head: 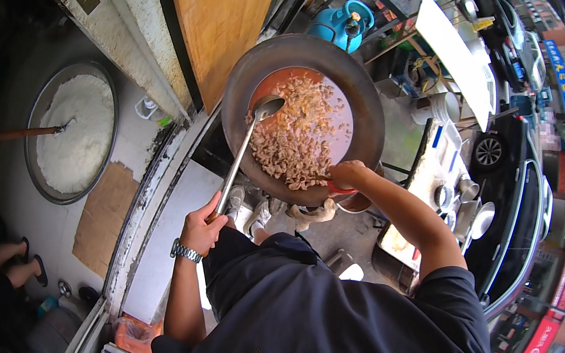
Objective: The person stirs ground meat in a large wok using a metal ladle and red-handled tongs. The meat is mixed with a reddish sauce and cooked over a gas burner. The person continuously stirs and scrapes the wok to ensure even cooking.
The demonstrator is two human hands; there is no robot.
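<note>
A large dark wok [370, 126] stands before me, holding pieces of meat [291, 161] in reddish, oily liquid [341, 114]. My left hand [202, 230] grips the handle end of a long metal ladle [241, 152]. The ladle's bowl lies over the liquid at the wok's left side. At the near right rim, my right hand [350, 175] is closed around a red-handled tool [339, 189]. A narrow part of it seems to reach into the meat; its exact kind is hidden by the fingers.
A wide metal basin [115, 102] of white rice stands on the left floor, a wooden-handled tool in it. Behind the wok are a wooden board [227, 16] and a blue gas cylinder [335, 28]. On the right, a table [400, 241] bears metal bowls. A person's feet [29, 266] show left.
</note>
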